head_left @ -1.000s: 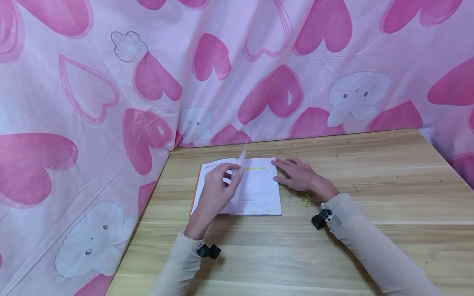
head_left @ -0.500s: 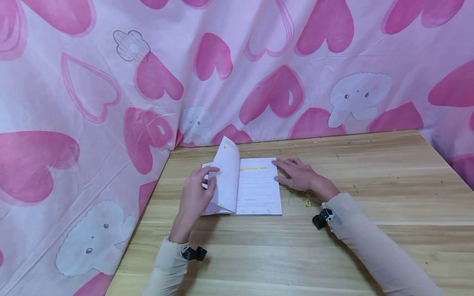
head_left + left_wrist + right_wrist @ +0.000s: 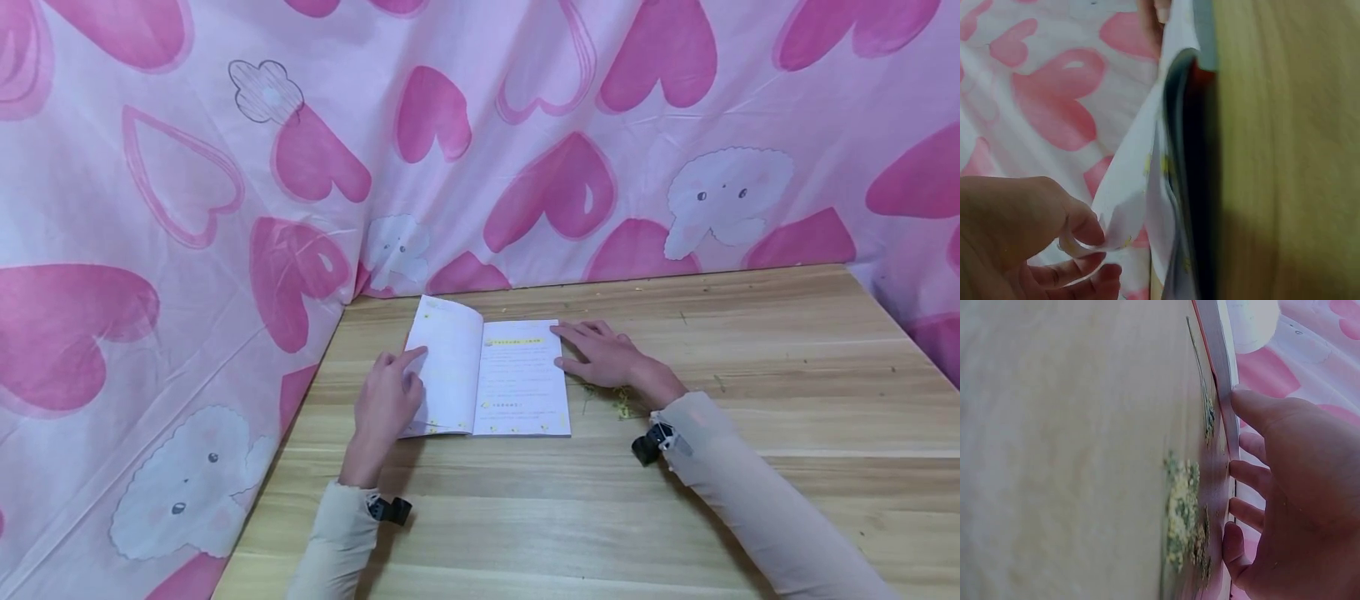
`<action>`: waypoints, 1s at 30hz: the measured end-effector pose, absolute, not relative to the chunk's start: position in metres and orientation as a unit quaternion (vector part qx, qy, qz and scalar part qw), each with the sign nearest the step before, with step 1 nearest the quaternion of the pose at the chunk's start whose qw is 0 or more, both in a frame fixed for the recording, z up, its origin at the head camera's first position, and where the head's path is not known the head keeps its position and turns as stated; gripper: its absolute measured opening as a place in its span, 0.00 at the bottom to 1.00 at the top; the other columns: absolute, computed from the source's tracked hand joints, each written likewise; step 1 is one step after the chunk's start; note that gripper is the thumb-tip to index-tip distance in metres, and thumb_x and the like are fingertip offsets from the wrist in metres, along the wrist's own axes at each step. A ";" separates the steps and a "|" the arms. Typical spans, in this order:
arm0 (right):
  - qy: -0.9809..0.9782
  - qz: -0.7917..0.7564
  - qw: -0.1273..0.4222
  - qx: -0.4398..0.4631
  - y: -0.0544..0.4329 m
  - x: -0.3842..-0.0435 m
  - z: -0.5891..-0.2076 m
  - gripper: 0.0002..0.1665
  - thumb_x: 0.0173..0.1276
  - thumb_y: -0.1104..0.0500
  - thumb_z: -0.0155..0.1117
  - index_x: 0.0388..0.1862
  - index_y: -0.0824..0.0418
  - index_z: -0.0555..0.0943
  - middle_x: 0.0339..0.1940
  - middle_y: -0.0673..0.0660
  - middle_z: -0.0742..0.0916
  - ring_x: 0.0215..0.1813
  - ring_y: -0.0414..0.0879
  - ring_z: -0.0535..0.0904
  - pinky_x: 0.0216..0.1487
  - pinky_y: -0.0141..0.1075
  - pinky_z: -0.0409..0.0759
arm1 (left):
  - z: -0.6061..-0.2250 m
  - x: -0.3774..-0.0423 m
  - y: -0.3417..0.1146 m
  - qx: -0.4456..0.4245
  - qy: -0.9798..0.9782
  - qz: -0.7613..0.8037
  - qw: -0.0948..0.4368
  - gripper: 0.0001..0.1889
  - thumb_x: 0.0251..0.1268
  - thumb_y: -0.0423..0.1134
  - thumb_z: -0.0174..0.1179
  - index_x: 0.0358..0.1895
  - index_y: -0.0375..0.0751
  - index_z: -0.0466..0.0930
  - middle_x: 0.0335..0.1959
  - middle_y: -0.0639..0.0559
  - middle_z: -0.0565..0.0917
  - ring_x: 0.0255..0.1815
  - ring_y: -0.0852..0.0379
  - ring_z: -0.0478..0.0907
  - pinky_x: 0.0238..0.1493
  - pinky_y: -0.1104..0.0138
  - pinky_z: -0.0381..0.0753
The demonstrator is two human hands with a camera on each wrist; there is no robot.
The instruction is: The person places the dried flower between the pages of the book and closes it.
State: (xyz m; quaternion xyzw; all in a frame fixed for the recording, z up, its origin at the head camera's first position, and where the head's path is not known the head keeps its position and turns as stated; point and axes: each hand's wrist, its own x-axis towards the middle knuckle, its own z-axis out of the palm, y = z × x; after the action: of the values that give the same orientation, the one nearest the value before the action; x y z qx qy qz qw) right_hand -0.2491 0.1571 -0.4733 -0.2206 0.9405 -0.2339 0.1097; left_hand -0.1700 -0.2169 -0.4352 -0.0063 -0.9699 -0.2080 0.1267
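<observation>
a: where's the book (image 3: 522, 379)?

b: lying open on the worktop (image 3: 600, 517), near its far left corner, spine pointing roughly at the far edge.

a: and the left hand (image 3: 384, 400)?

b: at the book's left side. the left wrist view shows thumb and finger pinching the edge of a page (image 3: 446, 358), which bows up off the sheets beneath.

a: how does the right hand (image 3: 602, 355) lie?

b: fingers spread and fairly straight, tips touching the book's right edge.

a: what's around it?

b: yellow-green bits (image 3: 623, 403) on the worktop, just beside the book, toward the right edge. pink cloth (image 3: 517, 108) with hearts hangs along the worktop's far and left edges.

a: and the sleeves?

b: pale, each with a small black camera at the cuff.
</observation>
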 end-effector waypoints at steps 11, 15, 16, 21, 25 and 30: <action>0.939 -0.236 0.111 -0.223 0.157 -0.251 -0.473 0.43 0.84 0.37 0.56 0.91 0.44 0.57 0.91 0.55 0.63 0.89 0.64 0.51 0.76 0.76 0.58 | -0.446 -0.173 -0.218 0.044 -0.993 -0.108 0.013 0.27 0.70 0.35 0.62 0.70 0.58 0.85 0.53 0.37 0.82 0.45 0.42 0.80 0.35 0.50 0.80; 0.939 -0.236 0.111 -0.223 0.159 -0.251 -0.474 0.44 0.84 0.36 0.56 0.91 0.44 0.57 0.91 0.55 0.63 0.89 0.64 0.51 0.76 0.76 0.58 | -0.448 -0.173 -0.217 0.045 -0.995 -0.082 -0.018 0.26 0.72 0.35 0.62 0.71 0.58 0.84 0.53 0.38 0.83 0.46 0.42 0.80 0.40 0.48 0.82; 0.939 -0.235 0.112 -0.223 0.158 -0.251 -0.474 0.44 0.84 0.36 0.56 0.91 0.43 0.56 0.91 0.55 0.62 0.89 0.64 0.51 0.76 0.76 0.58 | -0.448 -0.173 -0.217 0.045 -0.996 -0.075 -0.021 0.25 0.73 0.36 0.62 0.71 0.58 0.84 0.53 0.37 0.83 0.47 0.41 0.80 0.43 0.47 0.82; 0.939 -0.235 0.115 -0.221 0.159 -0.252 -0.474 0.44 0.84 0.36 0.56 0.91 0.43 0.56 0.91 0.54 0.62 0.90 0.63 0.50 0.77 0.76 0.57 | -0.449 -0.174 -0.207 0.013 -0.997 -0.054 0.048 0.16 0.79 0.38 0.58 0.61 0.53 0.89 0.56 0.32 0.84 0.58 0.32 0.81 0.54 0.39 0.81; 0.940 -0.234 0.114 -0.219 0.159 -0.252 -0.475 0.44 0.84 0.36 0.57 0.91 0.43 0.57 0.91 0.55 0.63 0.89 0.64 0.51 0.76 0.75 0.58 | -0.449 -0.179 -0.188 -0.086 -0.980 -0.080 0.160 0.11 0.76 0.31 0.62 0.55 0.42 0.90 0.57 0.32 0.87 0.59 0.33 0.85 0.56 0.40 0.85; 0.940 -0.236 0.112 -0.220 0.159 -0.253 -0.477 0.43 0.84 0.36 0.57 0.91 0.42 0.57 0.91 0.55 0.63 0.88 0.64 0.52 0.76 0.75 0.58 | -0.449 -0.191 -0.164 -0.218 -0.955 -0.127 0.153 0.20 0.68 0.25 0.66 0.62 0.38 0.86 0.61 0.40 0.88 0.64 0.41 0.85 0.63 0.47 0.85</action>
State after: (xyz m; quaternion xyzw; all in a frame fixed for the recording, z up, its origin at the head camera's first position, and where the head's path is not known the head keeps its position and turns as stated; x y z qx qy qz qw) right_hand -0.2528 0.1593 -0.4770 -0.2204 0.9397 -0.2362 0.1120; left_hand -0.1912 -0.1640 -0.4491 -0.2180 -0.9554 -0.1273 0.1532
